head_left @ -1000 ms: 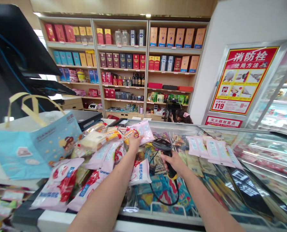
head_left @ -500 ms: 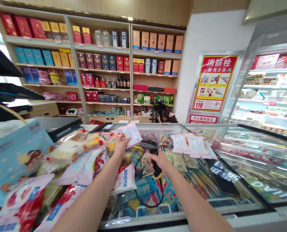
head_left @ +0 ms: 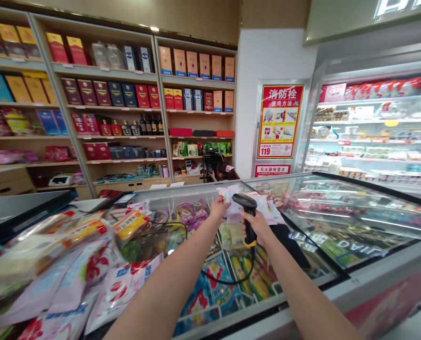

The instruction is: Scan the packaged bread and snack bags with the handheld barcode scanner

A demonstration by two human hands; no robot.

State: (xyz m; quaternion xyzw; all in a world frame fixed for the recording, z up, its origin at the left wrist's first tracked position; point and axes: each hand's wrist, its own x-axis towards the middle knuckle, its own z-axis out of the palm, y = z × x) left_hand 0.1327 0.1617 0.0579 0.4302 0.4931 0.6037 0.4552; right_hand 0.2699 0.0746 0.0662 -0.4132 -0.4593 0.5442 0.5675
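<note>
My left hand [head_left: 218, 208] is stretched out over the middle of the surface [head_left: 341, 208], the glass top of a chest freezer, its fingers pinching a pink packet [head_left: 227, 194] by the packet's left edge. Just beside it, my right hand [head_left: 257, 227] has its fingers wrapped tight round the grip of a black barcode scanner [head_left: 245, 202], whose head sits against the packet's right side. The scanner's cable [head_left: 228, 279] loops down over the glass towards the near edge. More pink packets [head_left: 271, 213] lie flat on the glass just behind the scanner. A heap of snack packets [head_left: 90, 257] covers the left end of the surface, reaching the near left corner.

Past the far edge, wooden shelves [head_left: 132, 99] of boxed goods and bottles fill the back wall. A person [head_left: 225, 171] crouches low in front of them. A red fire-hydrant poster [head_left: 280, 120] hangs on the white wall, with an open chiller cabinet [head_left: 373, 127] to its right.
</note>
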